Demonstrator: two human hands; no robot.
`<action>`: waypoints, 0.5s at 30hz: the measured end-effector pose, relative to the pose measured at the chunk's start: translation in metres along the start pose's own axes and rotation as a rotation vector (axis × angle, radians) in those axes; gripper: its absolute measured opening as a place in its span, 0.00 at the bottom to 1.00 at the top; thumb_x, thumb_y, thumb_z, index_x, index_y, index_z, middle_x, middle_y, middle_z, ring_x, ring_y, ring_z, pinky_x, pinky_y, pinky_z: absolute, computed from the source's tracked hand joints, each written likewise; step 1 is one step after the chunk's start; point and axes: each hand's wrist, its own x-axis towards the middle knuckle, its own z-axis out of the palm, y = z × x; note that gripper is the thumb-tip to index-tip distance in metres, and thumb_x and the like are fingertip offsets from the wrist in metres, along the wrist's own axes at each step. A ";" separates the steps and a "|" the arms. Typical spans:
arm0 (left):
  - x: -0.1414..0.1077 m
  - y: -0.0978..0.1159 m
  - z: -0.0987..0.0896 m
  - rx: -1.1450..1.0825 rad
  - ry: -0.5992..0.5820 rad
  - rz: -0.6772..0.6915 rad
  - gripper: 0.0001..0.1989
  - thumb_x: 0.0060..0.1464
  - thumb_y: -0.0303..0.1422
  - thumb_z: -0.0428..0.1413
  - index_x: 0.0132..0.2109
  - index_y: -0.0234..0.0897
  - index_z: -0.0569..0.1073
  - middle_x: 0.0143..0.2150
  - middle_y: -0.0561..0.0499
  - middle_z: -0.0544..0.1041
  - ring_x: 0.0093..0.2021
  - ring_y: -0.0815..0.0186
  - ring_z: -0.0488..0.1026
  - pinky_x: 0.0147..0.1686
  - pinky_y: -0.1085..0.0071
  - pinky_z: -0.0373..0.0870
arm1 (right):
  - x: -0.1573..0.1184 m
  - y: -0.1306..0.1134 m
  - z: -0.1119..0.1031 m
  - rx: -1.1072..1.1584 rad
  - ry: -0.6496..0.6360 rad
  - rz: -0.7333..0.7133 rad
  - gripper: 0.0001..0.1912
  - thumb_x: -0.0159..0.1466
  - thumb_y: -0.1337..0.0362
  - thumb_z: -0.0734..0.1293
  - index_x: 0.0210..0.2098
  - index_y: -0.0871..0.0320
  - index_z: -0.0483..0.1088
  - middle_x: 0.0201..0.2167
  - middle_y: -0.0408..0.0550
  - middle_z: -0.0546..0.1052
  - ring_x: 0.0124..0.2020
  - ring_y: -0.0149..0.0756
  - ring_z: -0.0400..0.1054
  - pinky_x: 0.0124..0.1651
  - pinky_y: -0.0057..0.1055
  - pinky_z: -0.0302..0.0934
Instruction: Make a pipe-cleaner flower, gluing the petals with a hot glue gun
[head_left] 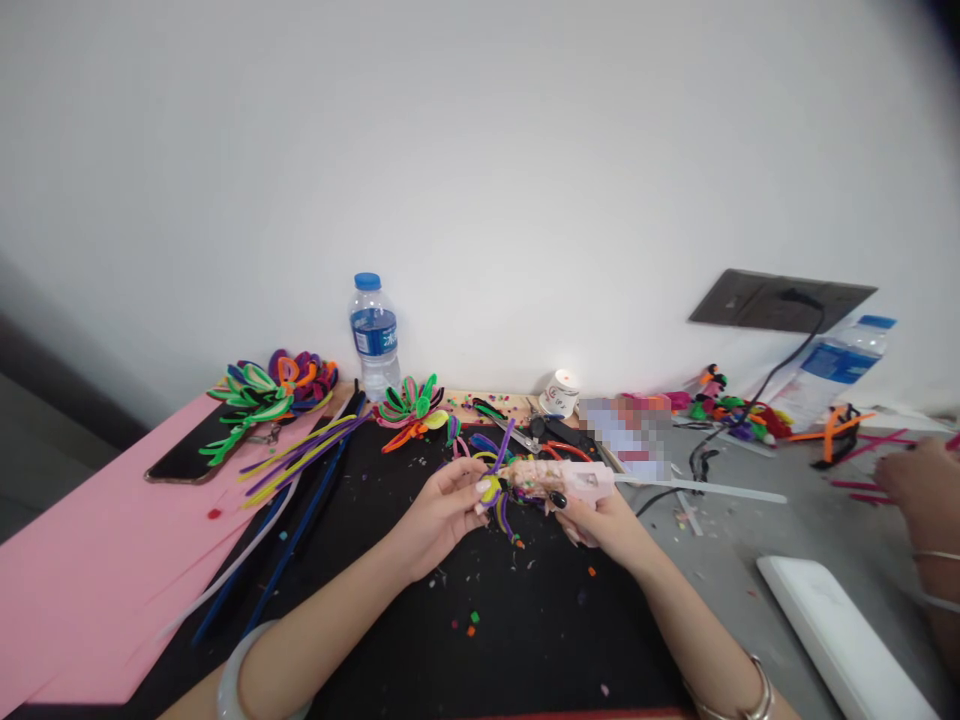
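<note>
Near the middle of the black mat [375, 600], my left hand [450, 505] pinches a small yellow and purple pipe-cleaner piece [491, 489]. My right hand [589, 515] is wrapped round a pale pink glue gun [585, 482], whose front end, stuck with coloured bits, points left and meets the piece. A long white glue stick [701, 487] juts from the gun's back toward the right. Purple pipe-cleaner strands reach above and below my left fingertips. The exact contact at the nozzle is too small to make out.
Pipe-cleaner flowers [262, 390], a phone [176, 450] and loose pipe cleaners [300, 455] lie left. Behind stand a water bottle [373, 340] and a paper cup [559, 392]; pliers [566, 451] lie nearby. At right are a white case [844, 635], a cable [776, 370] and another person's hand [919, 490].
</note>
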 end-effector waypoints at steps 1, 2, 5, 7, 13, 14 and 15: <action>0.000 0.000 0.000 0.000 0.001 -0.001 0.10 0.42 0.27 0.62 0.35 0.36 0.72 0.28 0.54 0.69 0.25 0.76 0.65 0.28 0.77 0.64 | 0.000 0.001 0.000 -0.001 -0.003 -0.004 0.18 0.56 0.53 0.63 0.38 0.61 0.63 0.12 0.35 0.59 0.12 0.24 0.50 0.15 0.22 0.44; 0.000 0.000 0.000 0.000 0.002 -0.002 0.10 0.42 0.27 0.62 0.35 0.36 0.72 0.28 0.54 0.69 0.25 0.76 0.65 0.28 0.77 0.64 | 0.000 0.002 -0.001 -0.001 -0.007 -0.009 0.19 0.57 0.53 0.63 0.39 0.61 0.64 0.12 0.35 0.59 0.12 0.24 0.50 0.15 0.23 0.44; 0.000 -0.001 -0.001 0.004 0.000 -0.004 0.10 0.42 0.27 0.62 0.35 0.36 0.72 0.28 0.54 0.69 0.25 0.76 0.64 0.28 0.77 0.64 | 0.001 0.003 -0.001 -0.005 -0.014 -0.009 0.18 0.57 0.53 0.62 0.39 0.62 0.64 0.12 0.35 0.59 0.12 0.24 0.50 0.15 0.23 0.44; 0.000 -0.001 -0.002 0.009 -0.004 -0.004 0.10 0.43 0.27 0.61 0.36 0.36 0.72 0.28 0.54 0.69 0.25 0.76 0.65 0.28 0.77 0.65 | 0.001 0.001 -0.001 -0.007 -0.013 -0.008 0.19 0.57 0.52 0.62 0.39 0.62 0.64 0.12 0.35 0.59 0.12 0.24 0.50 0.15 0.23 0.44; 0.000 -0.001 -0.002 0.007 -0.009 -0.001 0.09 0.43 0.27 0.61 0.35 0.36 0.72 0.28 0.55 0.69 0.25 0.76 0.65 0.28 0.77 0.64 | 0.000 -0.001 0.000 -0.015 0.000 -0.013 0.18 0.57 0.51 0.62 0.34 0.61 0.64 0.12 0.36 0.60 0.12 0.24 0.50 0.15 0.23 0.43; 0.000 -0.001 -0.002 0.008 -0.008 0.000 0.09 0.43 0.27 0.61 0.35 0.36 0.72 0.28 0.55 0.69 0.25 0.76 0.65 0.28 0.77 0.64 | 0.000 -0.001 0.000 -0.013 -0.001 -0.013 0.17 0.57 0.51 0.62 0.33 0.61 0.64 0.12 0.36 0.60 0.12 0.24 0.50 0.15 0.23 0.43; 0.000 -0.001 -0.002 0.009 -0.006 0.000 0.09 0.43 0.27 0.61 0.35 0.36 0.72 0.28 0.55 0.69 0.25 0.76 0.65 0.28 0.77 0.64 | 0.000 0.000 -0.001 -0.007 -0.004 -0.017 0.17 0.57 0.51 0.62 0.32 0.61 0.63 0.12 0.36 0.59 0.12 0.24 0.50 0.15 0.23 0.43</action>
